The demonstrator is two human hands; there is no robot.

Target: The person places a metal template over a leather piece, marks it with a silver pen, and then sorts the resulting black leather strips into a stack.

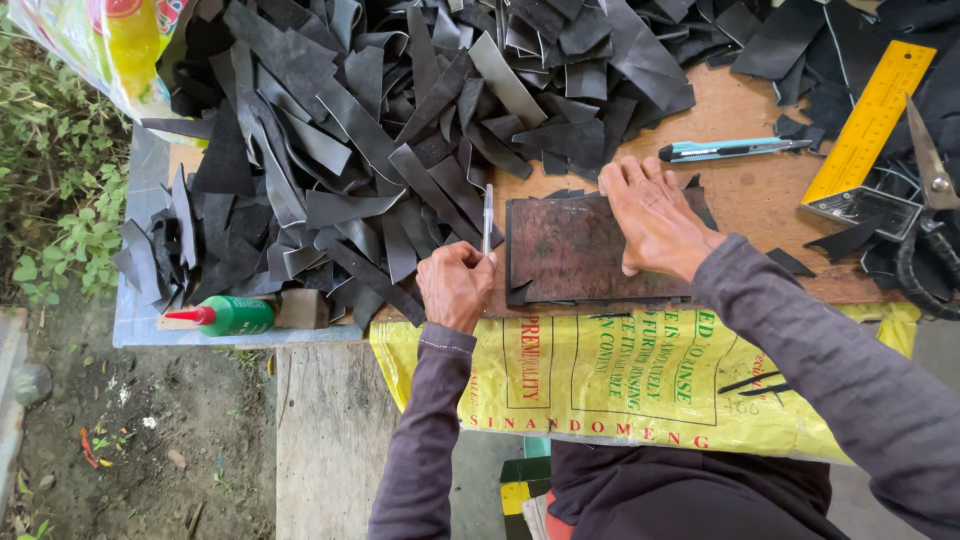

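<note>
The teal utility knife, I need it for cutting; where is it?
In the head view, the teal utility knife lies on the wooden board, just beyond the right hand, left of the yellow ruler.

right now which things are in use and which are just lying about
In use:
left hands holding pen
right hands pressing on brown template
black sheet under it

Lying about:
scrap pile
knife
yellow square
scissors
glue bottle
yellow sack

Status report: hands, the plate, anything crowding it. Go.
Left hand shut on pen, tip at plate's left edge. Right hand flat on rusty metal plate, over black sheet. Black scrap pile crowds the left side.
</note>
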